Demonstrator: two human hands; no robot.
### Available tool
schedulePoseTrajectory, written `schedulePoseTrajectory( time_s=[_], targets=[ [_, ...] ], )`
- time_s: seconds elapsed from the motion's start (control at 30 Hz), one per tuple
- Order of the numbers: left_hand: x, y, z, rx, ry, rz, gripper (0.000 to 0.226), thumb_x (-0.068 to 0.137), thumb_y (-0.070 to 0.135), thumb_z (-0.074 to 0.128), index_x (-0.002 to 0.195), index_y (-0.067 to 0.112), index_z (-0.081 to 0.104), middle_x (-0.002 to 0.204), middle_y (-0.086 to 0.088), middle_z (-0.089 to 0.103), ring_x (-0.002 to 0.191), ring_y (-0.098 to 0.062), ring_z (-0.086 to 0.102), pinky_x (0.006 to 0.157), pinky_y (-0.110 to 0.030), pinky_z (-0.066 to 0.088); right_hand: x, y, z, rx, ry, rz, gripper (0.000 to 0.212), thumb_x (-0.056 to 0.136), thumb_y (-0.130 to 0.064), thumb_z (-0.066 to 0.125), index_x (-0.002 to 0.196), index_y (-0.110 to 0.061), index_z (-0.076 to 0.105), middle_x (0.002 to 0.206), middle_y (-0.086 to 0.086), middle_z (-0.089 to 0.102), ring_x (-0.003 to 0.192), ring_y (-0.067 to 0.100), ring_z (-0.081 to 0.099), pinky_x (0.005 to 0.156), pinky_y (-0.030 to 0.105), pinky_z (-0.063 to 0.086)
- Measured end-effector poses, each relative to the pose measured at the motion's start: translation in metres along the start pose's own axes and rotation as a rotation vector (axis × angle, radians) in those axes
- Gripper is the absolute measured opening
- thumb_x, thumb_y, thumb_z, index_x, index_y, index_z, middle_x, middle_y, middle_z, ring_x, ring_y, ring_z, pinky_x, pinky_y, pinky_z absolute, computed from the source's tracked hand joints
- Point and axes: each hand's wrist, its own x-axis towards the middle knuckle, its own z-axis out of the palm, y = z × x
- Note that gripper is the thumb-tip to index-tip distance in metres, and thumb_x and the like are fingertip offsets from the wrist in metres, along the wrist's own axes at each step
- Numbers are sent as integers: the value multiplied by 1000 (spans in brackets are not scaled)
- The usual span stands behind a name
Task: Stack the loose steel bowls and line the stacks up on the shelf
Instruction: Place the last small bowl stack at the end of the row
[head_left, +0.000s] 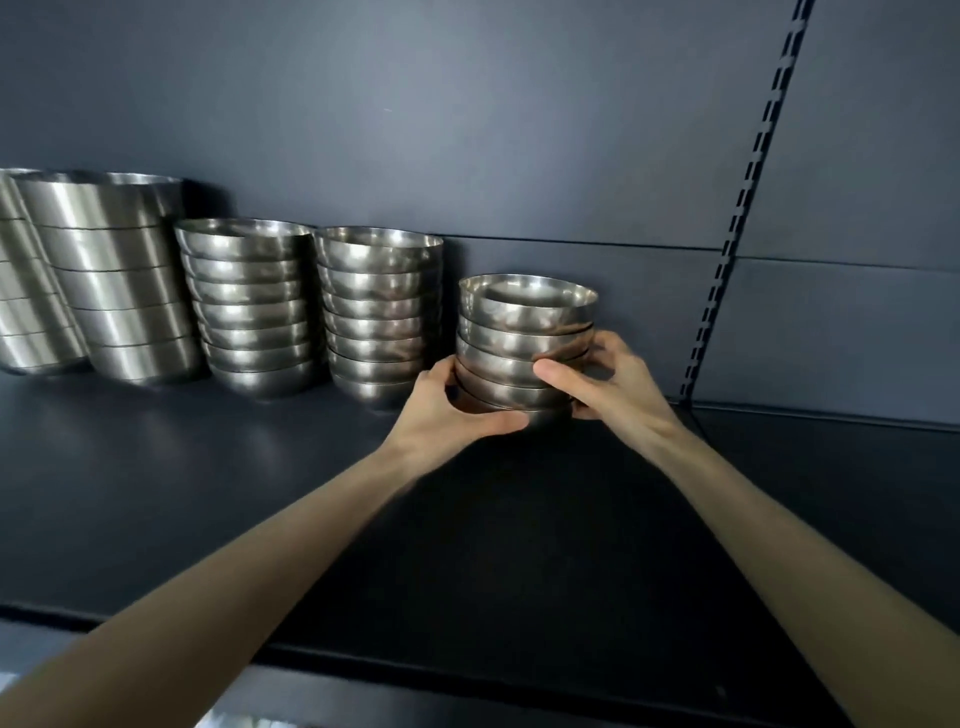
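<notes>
A short stack of steel bowls (524, 332) stands at the back of the dark shelf (208, 478), right of the other stacks. My left hand (447, 410) grips its lower left side, thumb curled under the bottom bowl. My right hand (608, 384) grips its right side, thumb across the front and fingers behind. Two taller stacks of like bowls (249, 306) (379, 312) stand in a row to its left, close together.
Two stacks of larger steel bowls (114, 275) lean at the far left. A slotted upright rail (737, 228) runs up the back panel to the right. The shelf's front edge (467, 670) is near me.
</notes>
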Motion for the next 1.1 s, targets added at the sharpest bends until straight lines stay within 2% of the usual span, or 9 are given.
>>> schedulePoseTrajectory(
  time_s=[0.07, 0.17, 0.23, 0.37, 0.47, 0.57, 0.7, 0.87, 1.1],
  targets=[
    [10, -7, 2, 6, -9, -17, 90, 47, 51, 88, 125, 27, 49, 128, 7, 53, 113, -5, 54, 78, -7, 45, 8, 4, 0, -3, -7, 12, 68, 42, -74, 76, 98, -42, 52, 101, -19, 65, 92, -2, 66, 68, 23, 58],
    [21, -12, 4, 11, -32, -34, 108, 40, 58, 85, 133, 22, 46, 133, 3, 52, 118, -11, 54, 102, -30, 45, 16, 10, 1, 0, -7, 23, 70, 43, -71, 76, 102, -41, 51, 105, -17, 64, 96, 0, 65, 69, 23, 57],
    [24, -12, 5, 18, -40, -40, 111, 38, 60, 84, 134, 22, 45, 133, 2, 52, 119, -13, 54, 105, -36, 44, 18, 13, 1, 14, -5, 30, 68, 45, -68, 76, 102, -40, 51, 105, -17, 63, 94, -2, 65, 67, 21, 57],
    [26, -18, 7, -3, -45, -19, 93, 50, 50, 88, 129, 25, 46, 130, 4, 54, 117, -13, 55, 103, -37, 45, 20, 17, 2, 26, 10, 31, 64, 51, -62, 77, 104, -37, 52, 107, -17, 63, 91, -5, 65, 65, 18, 55],
    [27, -22, 9, -6, -39, -9, 77, 57, 42, 88, 120, 32, 46, 117, 15, 59, 113, -8, 57, 102, -34, 46, 19, 21, 4, 37, 20, 36, 64, 53, -59, 76, 107, -35, 52, 108, -17, 61, 91, -7, 64, 64, 17, 55],
    [28, -24, 10, -17, -30, -18, 89, 57, 41, 88, 132, 25, 43, 113, 19, 58, 114, -7, 57, 101, -31, 46, 21, 22, 5, 15, 33, 41, 74, 52, -60, 75, 116, -30, 51, 111, -16, 60, 96, -2, 62, 66, 18, 56],
    [31, -27, 12, -31, -12, -56, 103, 58, 42, 88, 140, 16, 32, 125, 9, 57, 117, -9, 55, 103, -33, 45, 26, 23, 6, -4, 25, 44, 65, 52, -62, 76, 106, -36, 53, 110, -16, 62, 94, -4, 63, 63, 16, 54],
    [30, -28, 11, 38, 52, -53, 102, 59, 47, 85, 140, 14, 31, 113, 15, 52, 111, -7, 54, 88, -17, 42, 31, 24, 10, -11, 17, 46, 64, 50, -67, 75, 104, -41, 51, 110, -18, 62, 95, -6, 62, 65, 17, 54],
    [29, -30, 9, 100, 131, -17, 100, 62, 49, 83, 142, 11, 36, 129, 0, 59, 119, -14, 54, 100, -28, 46, 37, 27, 16, -17, 17, 39, 63, 50, -68, 78, 101, -44, 49, 112, -18, 61, 100, -1, 61, 70, 20, 53]
  ],
)
